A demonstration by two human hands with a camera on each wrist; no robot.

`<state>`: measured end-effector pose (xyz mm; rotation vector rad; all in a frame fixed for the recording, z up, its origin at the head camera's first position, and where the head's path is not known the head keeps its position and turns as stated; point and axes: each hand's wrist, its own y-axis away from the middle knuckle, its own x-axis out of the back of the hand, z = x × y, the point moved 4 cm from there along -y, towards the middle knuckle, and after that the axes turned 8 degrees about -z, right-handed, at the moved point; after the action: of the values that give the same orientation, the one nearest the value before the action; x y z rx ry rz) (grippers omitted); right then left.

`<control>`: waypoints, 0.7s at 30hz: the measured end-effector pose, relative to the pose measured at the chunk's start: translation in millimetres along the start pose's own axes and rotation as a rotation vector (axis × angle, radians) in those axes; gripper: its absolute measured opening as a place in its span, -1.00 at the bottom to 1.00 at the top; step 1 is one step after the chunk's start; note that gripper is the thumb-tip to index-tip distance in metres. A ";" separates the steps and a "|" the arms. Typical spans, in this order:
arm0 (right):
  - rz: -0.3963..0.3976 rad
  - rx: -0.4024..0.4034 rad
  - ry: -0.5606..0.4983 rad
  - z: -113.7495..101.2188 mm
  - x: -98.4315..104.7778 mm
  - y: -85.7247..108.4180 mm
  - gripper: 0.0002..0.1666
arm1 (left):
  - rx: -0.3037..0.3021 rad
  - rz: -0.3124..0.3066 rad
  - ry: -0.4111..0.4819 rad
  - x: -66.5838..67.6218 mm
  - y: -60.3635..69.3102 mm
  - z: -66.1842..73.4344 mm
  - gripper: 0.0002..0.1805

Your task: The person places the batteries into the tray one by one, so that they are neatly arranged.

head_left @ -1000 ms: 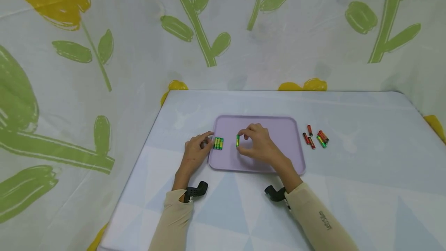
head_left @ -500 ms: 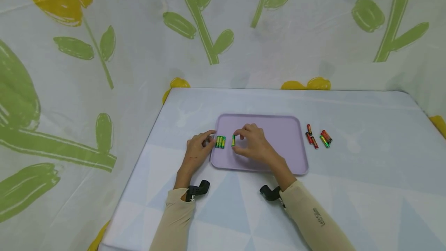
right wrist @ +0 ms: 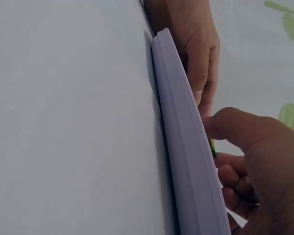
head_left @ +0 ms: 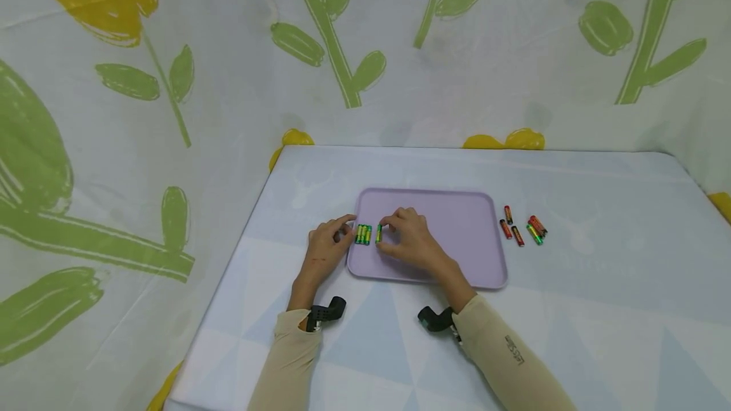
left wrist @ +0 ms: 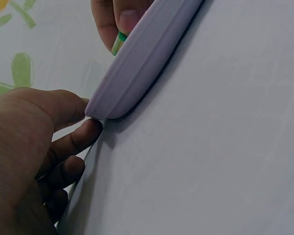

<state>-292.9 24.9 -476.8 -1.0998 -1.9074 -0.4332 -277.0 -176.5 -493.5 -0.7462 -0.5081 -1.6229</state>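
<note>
A green battery point(head_left: 379, 234) is moved nearer the battery row point(head_left: 363, 234), pinched by the right hand point(head_left: 412, 238); the tray point(head_left: 451, 233) is gripped by the left hand point(head_left: 328, 247).

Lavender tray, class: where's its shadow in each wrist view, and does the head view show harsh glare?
Left wrist view: dark band below and right of the lavender tray; right wrist view: dark strip along its left; head view: soft, fairly even light, no harsh glare.

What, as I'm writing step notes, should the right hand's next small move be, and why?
Probably ease the held battery left against the green battery row: the right hand pinches it just right of that row, roughly parallel to it, and a narrow gap of purple tray shows between.
</note>
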 end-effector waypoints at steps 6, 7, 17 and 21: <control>0.001 -0.002 0.011 -1.2 -6.0 -3.3 -0.51 | -0.013 0.005 0.001 0.4 0.8 -0.2 -0.63; 0.003 -0.003 0.009 -1.2 -6.6 -3.9 -0.52 | -0.017 0.008 0.001 0.4 0.6 -0.3 -0.63; -0.008 -0.019 0.012 1.7 -13.1 -7.8 -0.50 | -0.023 0.007 0.004 0.8 0.6 0.3 -0.62; -0.006 -0.018 -0.002 1.4 -13.9 -8.6 -0.49 | -0.026 0.007 -0.005 1.6 0.7 0.6 -0.62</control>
<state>-297.5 13.8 -488.0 -1.1068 -1.9126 -0.4539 -276.3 -177.3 -492.1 -0.7715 -0.4883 -1.6244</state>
